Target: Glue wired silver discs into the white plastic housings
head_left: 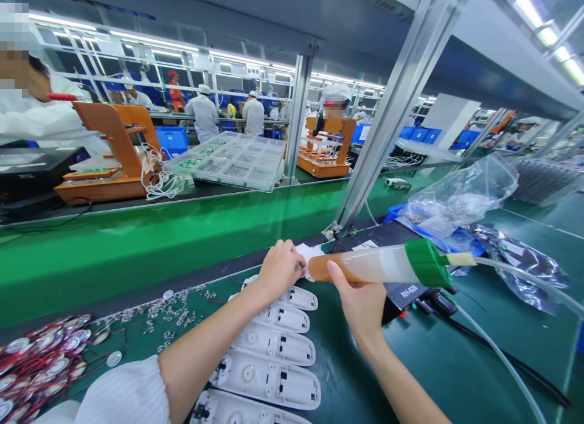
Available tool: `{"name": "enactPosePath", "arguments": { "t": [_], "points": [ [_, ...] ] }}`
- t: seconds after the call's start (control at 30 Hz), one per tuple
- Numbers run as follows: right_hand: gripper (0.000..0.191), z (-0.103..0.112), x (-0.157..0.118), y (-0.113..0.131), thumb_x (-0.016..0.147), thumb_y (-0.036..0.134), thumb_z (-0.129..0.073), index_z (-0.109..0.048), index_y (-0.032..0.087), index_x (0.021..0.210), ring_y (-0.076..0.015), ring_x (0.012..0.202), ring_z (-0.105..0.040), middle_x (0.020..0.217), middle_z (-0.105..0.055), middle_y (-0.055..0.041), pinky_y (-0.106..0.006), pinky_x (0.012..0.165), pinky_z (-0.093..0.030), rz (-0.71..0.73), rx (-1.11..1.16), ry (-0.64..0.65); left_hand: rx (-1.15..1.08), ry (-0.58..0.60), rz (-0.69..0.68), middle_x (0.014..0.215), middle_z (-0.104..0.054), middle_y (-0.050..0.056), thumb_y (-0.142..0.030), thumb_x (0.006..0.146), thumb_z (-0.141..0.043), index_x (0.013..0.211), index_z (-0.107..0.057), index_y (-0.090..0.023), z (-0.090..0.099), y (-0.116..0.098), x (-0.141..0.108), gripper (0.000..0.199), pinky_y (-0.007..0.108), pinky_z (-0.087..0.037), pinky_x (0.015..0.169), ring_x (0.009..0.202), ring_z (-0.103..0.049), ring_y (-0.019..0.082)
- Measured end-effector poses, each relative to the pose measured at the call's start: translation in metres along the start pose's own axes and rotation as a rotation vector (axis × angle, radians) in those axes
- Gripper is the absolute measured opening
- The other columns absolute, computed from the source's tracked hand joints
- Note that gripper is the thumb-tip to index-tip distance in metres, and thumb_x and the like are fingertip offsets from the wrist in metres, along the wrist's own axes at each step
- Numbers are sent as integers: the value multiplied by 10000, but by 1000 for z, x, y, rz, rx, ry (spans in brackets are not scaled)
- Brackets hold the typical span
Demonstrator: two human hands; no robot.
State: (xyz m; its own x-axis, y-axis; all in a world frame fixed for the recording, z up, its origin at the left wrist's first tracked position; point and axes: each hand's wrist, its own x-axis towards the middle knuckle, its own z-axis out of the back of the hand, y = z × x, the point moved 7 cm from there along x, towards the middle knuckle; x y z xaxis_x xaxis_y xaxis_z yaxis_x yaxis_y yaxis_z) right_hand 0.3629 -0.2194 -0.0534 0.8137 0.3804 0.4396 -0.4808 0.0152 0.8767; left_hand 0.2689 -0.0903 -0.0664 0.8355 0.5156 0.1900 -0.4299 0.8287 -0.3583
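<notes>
My right hand [362, 302] is wrapped round a large dispensing syringe [378, 264], part-filled with amber fluid and capped in green, with a clear hose at its back end. The syringe lies almost level, its front end pointing left. There my left hand [280, 266] is closed on a crumpled white tissue [309, 253] that touches the front of the syringe; the nozzle itself is hidden. Beneath my left hand and forearm, several white plastic housings [278, 345] lie in a row on the green bench, hollow side up. My left arm covers part of them.
Small round discs with red wires [41, 357] are heaped at the left, beside scattered tiny clear parts [177, 314]. A black dispenser box [406, 296] stands behind my right hand. Metal posts [387, 107] rise from the bench. Across the green belt [137, 241] are orange fixtures [123, 156] and co-workers.
</notes>
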Motion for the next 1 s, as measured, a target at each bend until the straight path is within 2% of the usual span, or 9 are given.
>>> {"name": "enactPosePath", "arguments": {
  "t": [0.17, 0.37, 0.5, 0.6, 0.7, 0.83, 1.0],
  "points": [
    [358, 3, -1, 4, 591, 492, -665, -659, 140, 653, -269, 683, -659, 729, -693, -124, -374, 661, -530, 17, -22, -38, 65, 3, -61, 873, -497, 39, -143, 781, -616, 753, -662, -182, 4, -9, 1, 66, 320, -358, 703, 857, -440, 206],
    [369, 16, -2, 13, 545, 529, -672, -619, 165, 577, -297, 652, -644, 654, -673, -125, -422, 664, -514, 61, -87, -151, 139, 9, -118, 902, -495, 48, -130, 797, -583, 739, -640, -171, 5, -16, 4, 91, 326, -342, 702, 884, -418, 215],
    [440, 41, -1, 29, 527, 590, -660, -593, 163, 613, -317, 666, -617, 660, -644, -144, -476, 688, -488, 82, -157, -339, 189, 16, -77, 897, -497, 74, -72, 816, -510, 713, -614, -147, 3, -10, 6, 164, 341, -347, 713, 893, -425, 231],
    [471, 58, 1, 32, 524, 604, -663, -576, 163, 666, -312, 715, -605, 701, -625, -122, -477, 725, -479, 69, -138, -462, 212, 19, -41, 925, -489, 76, -46, 800, -502, 781, -590, -151, 6, -8, 8, 138, 341, -356, 730, 910, -432, 232],
    [482, 64, 5, 16, 555, 566, -688, -589, 133, 744, -299, 757, -600, 776, -619, -105, -487, 752, -477, 6, -45, -466, 231, 29, 8, 956, -484, 74, -39, 736, -576, 895, -544, -146, 17, -9, 8, 194, 334, -372, 734, 911, -442, 232],
    [454, 66, 8, 1, 604, 502, -698, -585, 119, 821, -268, 746, -586, 821, -598, -77, -445, 627, -517, 9, 105, -487, 246, 22, 117, 923, -487, 74, -10, 669, -618, 946, -506, -121, 45, -9, -1, 318, 326, -391, 710, 873, -460, 232],
    [407, 61, 9, 7, 548, 421, -752, -554, 145, 772, -174, 608, -531, 750, -530, -15, -335, 448, -495, -94, 446, -435, 216, -42, 182, 961, -473, 77, -73, 769, -553, 986, -512, -125, 78, -4, -25, 226, 343, -414, 737, 909, -468, 237]
  ]
}}
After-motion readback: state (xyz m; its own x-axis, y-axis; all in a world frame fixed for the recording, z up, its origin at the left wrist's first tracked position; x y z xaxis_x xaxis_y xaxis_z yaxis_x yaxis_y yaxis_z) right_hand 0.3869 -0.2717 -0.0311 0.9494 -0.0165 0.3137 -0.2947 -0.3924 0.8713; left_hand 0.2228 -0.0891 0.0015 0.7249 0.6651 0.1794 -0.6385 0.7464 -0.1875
